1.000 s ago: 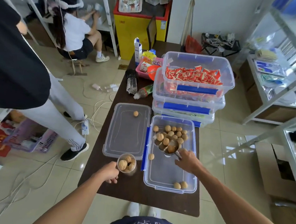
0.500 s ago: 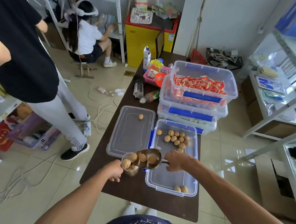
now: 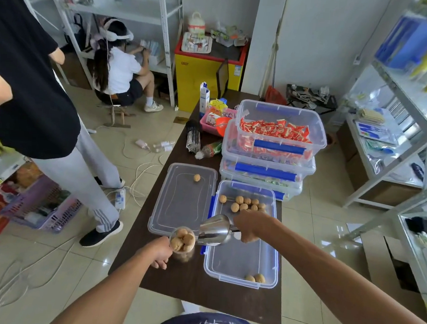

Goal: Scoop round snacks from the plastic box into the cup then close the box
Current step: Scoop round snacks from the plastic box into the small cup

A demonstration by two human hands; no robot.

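A clear cup [image 3: 183, 240] filled with round brown snacks is held by my left hand [image 3: 156, 253] above the dark table [image 3: 191, 284]. My right hand [image 3: 249, 226] grips the handle of a metal scoop [image 3: 214, 229], which is tipped mouth-down against the cup's rim. Just right of the cup sits the open plastic box [image 3: 240, 262], with several round snacks [image 3: 242, 204] at its far end and two [image 3: 255, 278] at its near end. The box's clear lid [image 3: 183, 200] lies flat to its left with one snack [image 3: 196, 177] on it.
Stacked clear boxes [image 3: 271, 150] with blue clips and red packets stand behind the open box. A bottle [image 3: 208, 150], a dark bundle [image 3: 192, 136] and a pink tray [image 3: 211, 121] lie farther back. A standing person [image 3: 35, 93] is left of the table, another crouches by shelves.
The scoop rose from the box's snack pile, swung left to the cup and tipped over. The cup now holds more snacks and my left hand has lifted it slightly.
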